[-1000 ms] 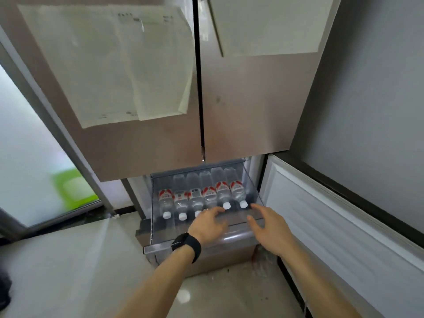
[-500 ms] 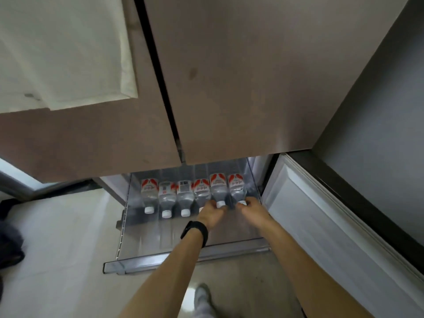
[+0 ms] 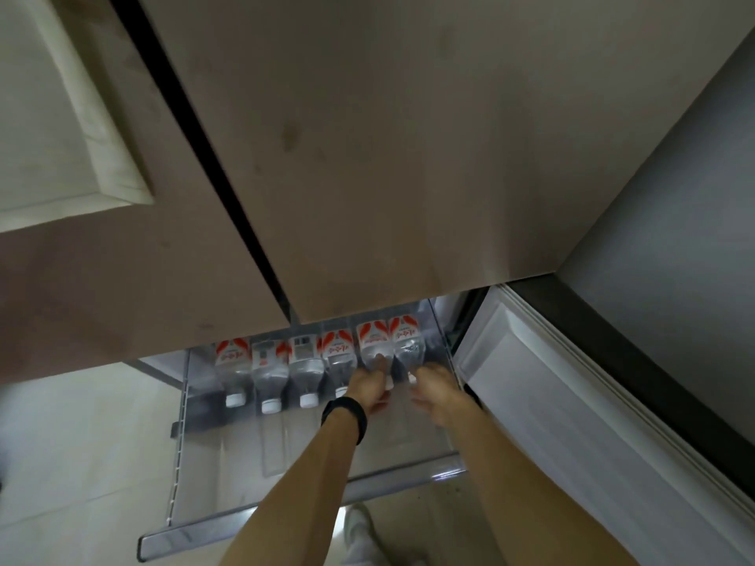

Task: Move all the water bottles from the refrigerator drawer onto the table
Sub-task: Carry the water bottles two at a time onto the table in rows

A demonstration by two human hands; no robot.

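Note:
Several water bottles with red-and-white labels lie side by side in the clear refrigerator drawer [image 3: 261,520], white caps toward me. My left hand [image 3: 369,388], with a black band on its wrist, wraps the neck of the second bottle from the right [image 3: 372,339]. My right hand [image 3: 437,392] curls around the neck of the rightmost bottle [image 3: 406,341]; it is blurred. The other bottles [image 3: 269,365] lie untouched to the left. Both held bottles still rest in the drawer.
The closed upper refrigerator doors [image 3: 367,157] hang low over the back of the drawer and hide the bottle bottoms. An open white lower door [image 3: 572,402] stands close on the right. Pale floor [image 3: 81,443] spreads left, and my shoe [image 3: 359,524] is below the drawer front.
I have leaned in closer and lower. Both hands went from hovering over the drawer front to the caps, then onto the necks of the two rightmost bottles.

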